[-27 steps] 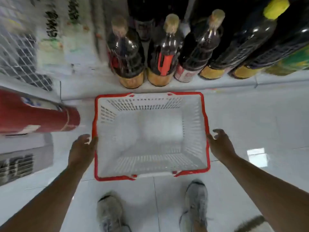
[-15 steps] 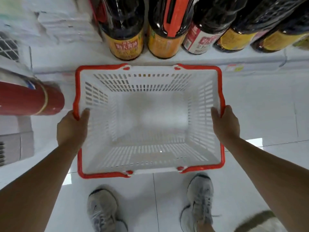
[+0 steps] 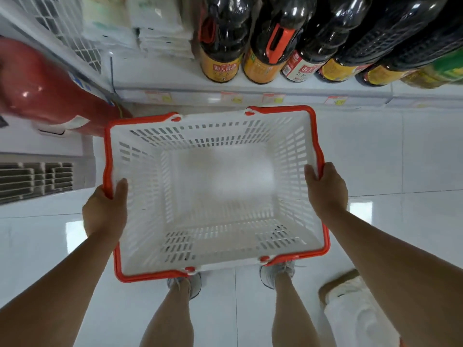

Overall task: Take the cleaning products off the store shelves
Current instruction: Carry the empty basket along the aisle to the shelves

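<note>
**A:** Hands, first.

**B:** Your left hand [image 3: 105, 211] grips the basket [image 3: 108, 151] by the red rim on its left side, thumb hooked inside the wall. Your right hand [image 3: 325, 189] grips the rim on the right side the same way. The basket is carried level, with nothing in it.

**A:** And the cleaning products?

**B:** None you could name for certain. Beyond the basket's far edge, a shelf [image 3: 250, 95] holds a row of dark bottles [image 3: 223, 46], which I'd judge from the labels to be sauce. Beyond its far-left corner are stacked white packs [image 3: 162, 33], too blurred to read. To the left of the basket is a red cylinder [image 3: 45, 96], probably not stock.

**A:** Handling?

**B:** The basket looks light, stiff plastic with slotted walls, so one hand should carry it. You'll need the other free. Bottled cleaners, once you find them, will likely be heavy and slick. Take them at the neck or the moulded handle, and support the base. Soft packs would be light and unbreakable, so grasp them round the body.
</note>
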Available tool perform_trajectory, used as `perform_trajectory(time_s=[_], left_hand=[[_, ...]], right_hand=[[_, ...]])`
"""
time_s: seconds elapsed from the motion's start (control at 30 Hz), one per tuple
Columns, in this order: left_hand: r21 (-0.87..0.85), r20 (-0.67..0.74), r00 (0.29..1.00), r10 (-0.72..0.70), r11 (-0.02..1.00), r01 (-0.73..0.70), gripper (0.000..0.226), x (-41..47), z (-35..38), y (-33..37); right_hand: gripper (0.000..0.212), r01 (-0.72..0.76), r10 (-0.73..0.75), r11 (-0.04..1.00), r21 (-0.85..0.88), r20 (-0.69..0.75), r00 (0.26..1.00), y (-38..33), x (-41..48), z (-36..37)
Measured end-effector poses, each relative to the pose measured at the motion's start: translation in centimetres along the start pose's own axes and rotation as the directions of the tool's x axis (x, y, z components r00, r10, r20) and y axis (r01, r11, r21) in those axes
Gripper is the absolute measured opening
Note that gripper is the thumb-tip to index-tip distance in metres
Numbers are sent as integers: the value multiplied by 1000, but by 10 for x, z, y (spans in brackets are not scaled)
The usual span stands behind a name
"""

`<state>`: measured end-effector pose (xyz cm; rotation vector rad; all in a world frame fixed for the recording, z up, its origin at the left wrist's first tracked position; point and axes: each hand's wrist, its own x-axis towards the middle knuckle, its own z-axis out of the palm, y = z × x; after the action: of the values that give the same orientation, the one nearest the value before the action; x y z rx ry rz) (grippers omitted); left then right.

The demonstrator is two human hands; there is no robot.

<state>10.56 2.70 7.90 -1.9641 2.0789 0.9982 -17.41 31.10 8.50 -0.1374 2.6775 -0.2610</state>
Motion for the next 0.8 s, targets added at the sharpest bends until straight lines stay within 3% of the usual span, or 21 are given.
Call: perform_trajectory(time_s=[0.2, 0.43, 0.57, 0.8], left_hand=[[-16, -36, 997, -67, 998, 67, 54, -56, -63, -51], [-155, -148, 962, -230, 966, 207, 49, -138, -104, -126], [-250, -177, 905, -388, 907, 340, 48, -189, -122, -175], [-380, -194, 770, -608, 770, 512, 48, -256, -155, -267]], right_hand=[[39, 85, -85, 996, -36, -4, 996, -28, -64, -41], [42, 284, -277, 956, -79, 86, 957, -62, -120, -60], [43, 388, -368, 916, -101, 171, 914, -82, -156, -58], [36, 603, -547, 792, -100, 325, 772, -148, -236, -22]])
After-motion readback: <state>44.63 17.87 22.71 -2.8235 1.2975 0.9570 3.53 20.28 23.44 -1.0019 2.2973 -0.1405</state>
